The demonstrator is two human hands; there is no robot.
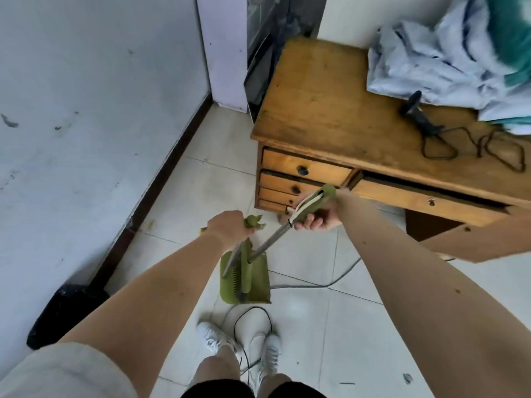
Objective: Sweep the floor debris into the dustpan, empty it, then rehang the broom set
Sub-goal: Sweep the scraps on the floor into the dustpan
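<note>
Both hands clench the green broom set (271,240): the left hand (230,226) grips one handle top, the right hand (316,216) the looped handle, with the dustpan (255,288) down at the floor just ahead of the shoes (215,337). The grey cable (316,285) beside the pan and the black cord (253,307) round the feet could snag it or trip a step, spilling its load.

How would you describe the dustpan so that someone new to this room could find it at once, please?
Start at the wooden desk on the right and look down to the pale tiled floor in front of its drawers. There, just beyond the white shoes, is the dustpan. It is the only flat green scoop there, unlike the thin cables beside it.
</note>
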